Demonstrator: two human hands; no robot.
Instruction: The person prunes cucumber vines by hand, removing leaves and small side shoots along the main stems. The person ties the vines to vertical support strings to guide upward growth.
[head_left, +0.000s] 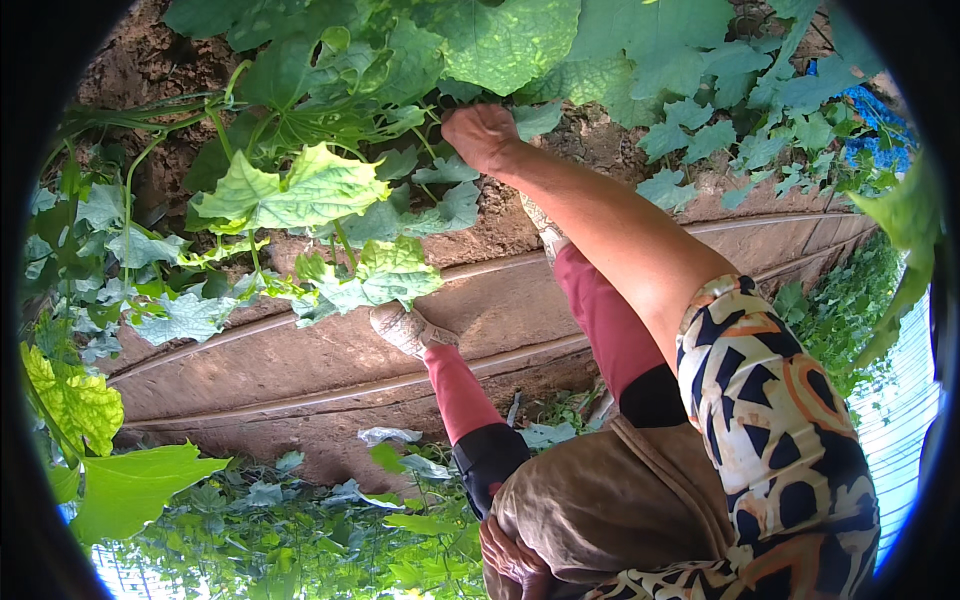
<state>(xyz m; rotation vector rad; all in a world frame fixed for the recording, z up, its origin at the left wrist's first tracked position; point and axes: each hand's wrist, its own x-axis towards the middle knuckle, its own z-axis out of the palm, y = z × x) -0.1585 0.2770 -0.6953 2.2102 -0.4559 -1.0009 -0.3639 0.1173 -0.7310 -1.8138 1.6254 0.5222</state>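
Note:
My right hand (482, 136) reaches in among broad-leaved vine plants (300, 195), over bare brown soil. Its fingers are curled near the thin green stems, but the leaves hide the fingertips, so any hold is unclear. The bare forearm comes out of a patterned sleeve (780, 405). Down by my body, my left hand (514, 555) lies against a brown cloth apron or bag (577, 502) over my lap; whether it grips the cloth cannot be told. A large leaf (292, 191) catches the sun to the left of my right hand.
My patterned shoe (405, 328) stands on a flat brown strip (300, 375) edged by long pale lines (375, 391). Another shoe (541, 221) is partly behind my forearm. Blue material (874, 127) lies at the upper right. More vines (315, 540) grow behind me.

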